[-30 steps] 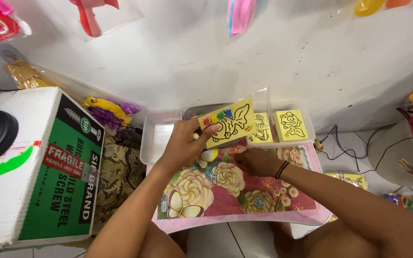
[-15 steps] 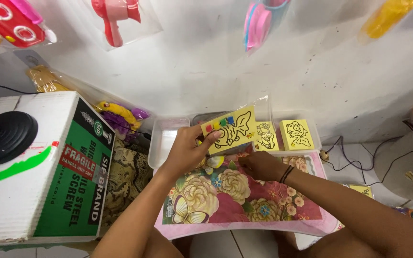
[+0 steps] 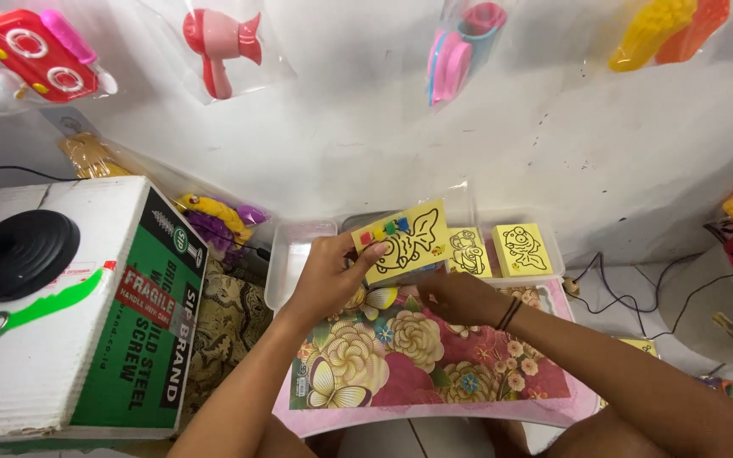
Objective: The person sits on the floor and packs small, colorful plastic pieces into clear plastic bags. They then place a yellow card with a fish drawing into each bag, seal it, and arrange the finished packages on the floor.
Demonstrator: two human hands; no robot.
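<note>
While the left hand point(image 3: 326, 276) pinches a yellow card point(image 3: 402, 242) above the floral board point(image 3: 409, 356), the right hand point(image 3: 460, 297) rests closed beneath it, contents hidden. Sorting cards seems in hand; 2 more cards point(image 3: 495, 251) sit in the tray point(image 3: 288, 263) beyond.

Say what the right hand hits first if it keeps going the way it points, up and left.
Probably the yellow picture card that the left hand holds; the right hand sits just below its lower edge, though depth is unclear.
</note>
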